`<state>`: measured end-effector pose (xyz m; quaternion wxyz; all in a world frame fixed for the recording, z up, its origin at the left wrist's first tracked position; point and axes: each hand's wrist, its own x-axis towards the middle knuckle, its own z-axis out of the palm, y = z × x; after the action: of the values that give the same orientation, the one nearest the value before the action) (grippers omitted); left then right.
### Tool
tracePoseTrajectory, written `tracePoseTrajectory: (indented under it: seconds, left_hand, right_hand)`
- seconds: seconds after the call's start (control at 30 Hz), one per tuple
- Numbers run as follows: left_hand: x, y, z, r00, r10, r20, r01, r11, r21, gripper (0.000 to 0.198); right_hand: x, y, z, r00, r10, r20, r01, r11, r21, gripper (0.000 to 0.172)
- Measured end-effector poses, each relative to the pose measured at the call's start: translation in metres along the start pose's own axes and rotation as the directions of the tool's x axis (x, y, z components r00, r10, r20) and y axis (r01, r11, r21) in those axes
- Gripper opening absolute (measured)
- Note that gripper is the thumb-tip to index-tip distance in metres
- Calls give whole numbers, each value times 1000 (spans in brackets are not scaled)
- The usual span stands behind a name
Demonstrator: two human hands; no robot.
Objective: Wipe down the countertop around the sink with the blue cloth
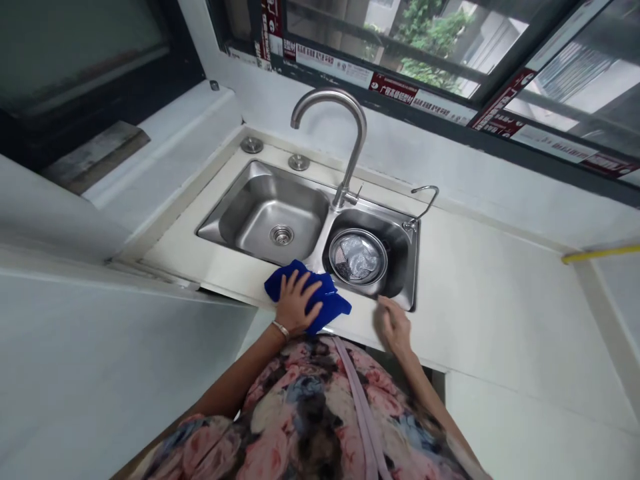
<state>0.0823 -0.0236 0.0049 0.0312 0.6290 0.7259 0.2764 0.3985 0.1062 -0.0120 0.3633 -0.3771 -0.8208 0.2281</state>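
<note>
My left hand (295,307) lies with spread fingers on top of a crumpled blue cloth (327,300), pressing it to the counter in front of the sink. A bracelet circles that wrist. Near the front edge of the right basin, my right hand (395,327) is curled closed, slightly blurred, and no object shows in it. In the right basin (403,267) sits a round metal strainer bowl (383,270) with a clear, crinkled plastic-looking piece (359,253) inside. The left basin (250,220) is bare steel with a drain (281,235).
A tall curved faucet (357,143) rises behind the basins, and a thin small tap (425,203) stands at the right corner. Two round metal stoppers (299,162) rest behind the left basin. White countertop (490,287) extends right. A yellow pipe (600,253) runs along the right wall.
</note>
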Motion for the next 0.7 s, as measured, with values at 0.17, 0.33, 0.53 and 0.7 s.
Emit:
tracePoseTrajectory:
  seconds: [0.17,0.33,0.53,0.7]
  left_hand:
    - [9,12,15,971,-42,237,20,995,93,61]
    - [66,-2,14,881,-198,431,109,969,222,54]
    - [132,-15,21,618,-384,686,218,922,320,62]
    - [153,-30,27,594,-402,696,247,915,318,67]
  right_hand:
    - [-76,40,-53,1000,0,-17,-4,961,-275,37]
    - [-90,32,-42,990,-50,-130,-6,916,-401,48]
    - [-84,30,-34,985,-63,-161,-14,900,-435,53]
    - [-85,29,-29,980,-34,-197,-54,903,-426,55]
